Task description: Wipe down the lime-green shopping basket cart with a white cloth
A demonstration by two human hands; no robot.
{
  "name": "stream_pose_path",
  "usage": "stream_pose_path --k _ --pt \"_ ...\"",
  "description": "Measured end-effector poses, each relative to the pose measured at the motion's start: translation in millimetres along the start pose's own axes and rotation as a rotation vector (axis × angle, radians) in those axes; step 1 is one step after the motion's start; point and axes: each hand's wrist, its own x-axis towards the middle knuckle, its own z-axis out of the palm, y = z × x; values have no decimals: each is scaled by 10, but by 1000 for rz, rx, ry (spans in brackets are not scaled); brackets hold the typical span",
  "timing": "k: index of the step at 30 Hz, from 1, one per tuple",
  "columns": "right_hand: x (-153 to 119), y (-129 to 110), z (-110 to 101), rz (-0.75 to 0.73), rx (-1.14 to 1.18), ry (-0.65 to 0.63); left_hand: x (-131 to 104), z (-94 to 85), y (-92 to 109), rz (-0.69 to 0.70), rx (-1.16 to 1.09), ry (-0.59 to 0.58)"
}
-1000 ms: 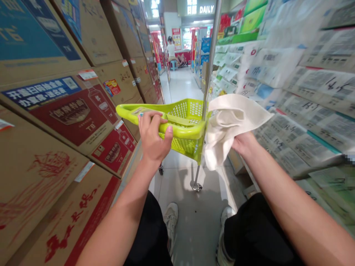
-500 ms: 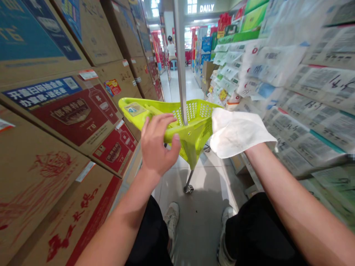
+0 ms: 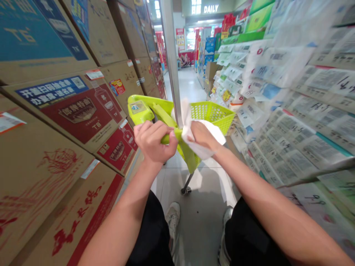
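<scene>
A lime-green plastic shopping cart [image 3: 191,162] with a perforated basket stands before me, a metal pole [image 3: 171,55] rising from it. My left hand [image 3: 155,142] is closed around the cart's handle, left of the pole. Just right of the pole, my right hand [image 3: 203,135] grips a white cloth [image 3: 206,149], pressing it against the handle beside the pole's base. Part of the cloth stands up by the pole and part hangs over the basket side. The right fingers are partly hidden by the cloth.
Stacked cardboard cartons [image 3: 74,107] form a wall on the left. Packs of paper goods [image 3: 302,122] fill the right side, with a brown box [image 3: 212,74] farther along. The tiled aisle floor [image 3: 184,85] runs ahead between them.
My left hand has closed on the handle. My right hand has moved left with the cloth, from the basket's right side to the pole. The cart has turned slightly.
</scene>
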Motion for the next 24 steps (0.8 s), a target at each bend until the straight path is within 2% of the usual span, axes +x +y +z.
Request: stream_pose_path --k 2,4,9,11,13,16,19,21,24 --pt "-21 -4 66 -6 -23 53 -10 -24 -67 21 20 15" --pt "-78 142 84 2 -64 69 -14 -65 -151 40 44 34" --pt "-369 967 -69 236 -316 -10 0 -187 -371 12 101 117" --pt "-455 1135 -109 326 -392 -23 7 -205 -450 -13 135 193" --pt "-458 1032 -69 319 -393 -30 7 -197 -523 -35 174 249" --pt "-312 472 123 169 -294 -11 -12 -158 -621 -64 240 244" --pt "-136 -49 278 34 -221 82 -41 -134 -694 -79 274 213" --pt "-98 -108 267 12 -222 43 -53 -138 -725 -81 265 192" --pt "-203 219 110 183 -350 -105 -48 -151 -738 -99 247 176"
